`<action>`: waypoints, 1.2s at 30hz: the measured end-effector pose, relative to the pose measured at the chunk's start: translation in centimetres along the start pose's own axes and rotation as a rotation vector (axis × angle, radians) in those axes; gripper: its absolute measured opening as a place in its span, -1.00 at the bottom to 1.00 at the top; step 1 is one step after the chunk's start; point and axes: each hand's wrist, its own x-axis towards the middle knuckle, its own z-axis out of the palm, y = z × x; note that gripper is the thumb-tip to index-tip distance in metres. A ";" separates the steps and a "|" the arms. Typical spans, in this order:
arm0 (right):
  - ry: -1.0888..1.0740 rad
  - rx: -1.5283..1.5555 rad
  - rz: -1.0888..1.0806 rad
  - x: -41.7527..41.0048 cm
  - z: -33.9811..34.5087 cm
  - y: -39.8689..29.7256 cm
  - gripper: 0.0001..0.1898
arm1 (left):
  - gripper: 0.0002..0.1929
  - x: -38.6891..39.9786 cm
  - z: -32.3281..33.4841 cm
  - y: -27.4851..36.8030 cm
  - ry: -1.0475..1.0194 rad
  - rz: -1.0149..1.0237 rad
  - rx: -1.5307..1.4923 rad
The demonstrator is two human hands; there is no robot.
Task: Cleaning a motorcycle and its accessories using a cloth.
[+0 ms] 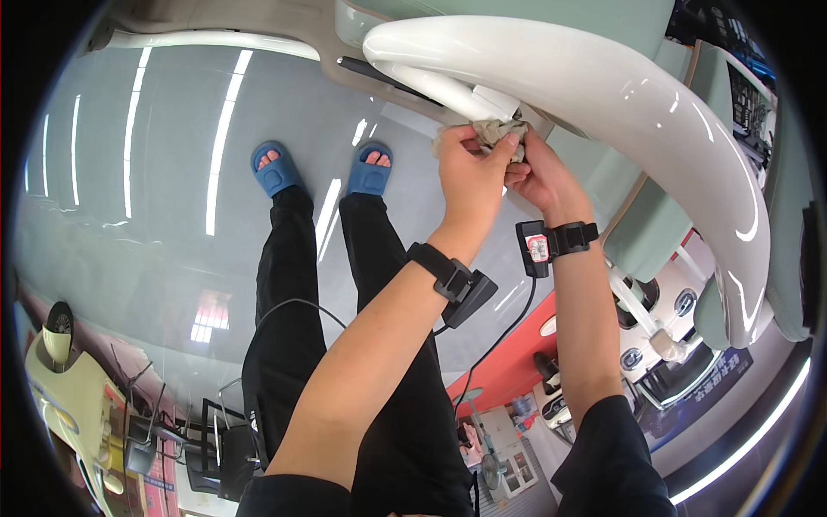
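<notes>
A crumpled grey-beige cloth [496,131] is bunched between both hands, at a small white fitting [495,102] joined to a thin white arm beneath a large curved white glossy tube [568,61]. My left hand [475,161] pinches the cloth from the left, thumb over it. My right hand [536,169] grips its right side, with some fingers hidden behind the folds. Part of the cloth hangs past my left hand's knuckles. Each wrist wears a black strap with a small cabled box.
Pale green panels [652,226] flank the white tube at the right. A black rod [387,79] lies beyond the hands, along a beige edge. Cables run from both wrist boxes. Black chairs [223,452] and a cream scooter body [71,400] stand lower left on the shiny grey floor [161,161].
</notes>
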 end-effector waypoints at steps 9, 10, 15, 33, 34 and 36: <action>0.487 -0.321 -0.416 -7.5 7.3 3.2 -0.54 | -0.65 -2.1 -1.0 1.6 0.051 0.127 0.074; 0.522 -0.321 -0.558 -7.6 7.3 3.4 -0.60 | -0.64 -2.2 -0.8 1.7 0.057 0.091 0.020; 0.537 -0.439 -0.801 -7.0 11.2 3.2 -0.66 | -0.62 -0.4 -1.7 2.7 0.133 -0.259 -0.336; -0.401 1.046 -0.235 -1.6 5.0 7.2 -0.46 | -0.68 8.3 -5.0 3.5 -0.359 -0.451 -0.374; -0.301 0.985 -0.237 -2.1 5.2 6.4 -0.43 | -0.64 7.4 -4.7 4.7 -0.319 -0.468 -0.361; -0.317 0.930 -0.230 -2.8 5.0 5.8 -0.39 | -0.63 7.6 -4.9 5.1 -0.347 -0.465 -0.345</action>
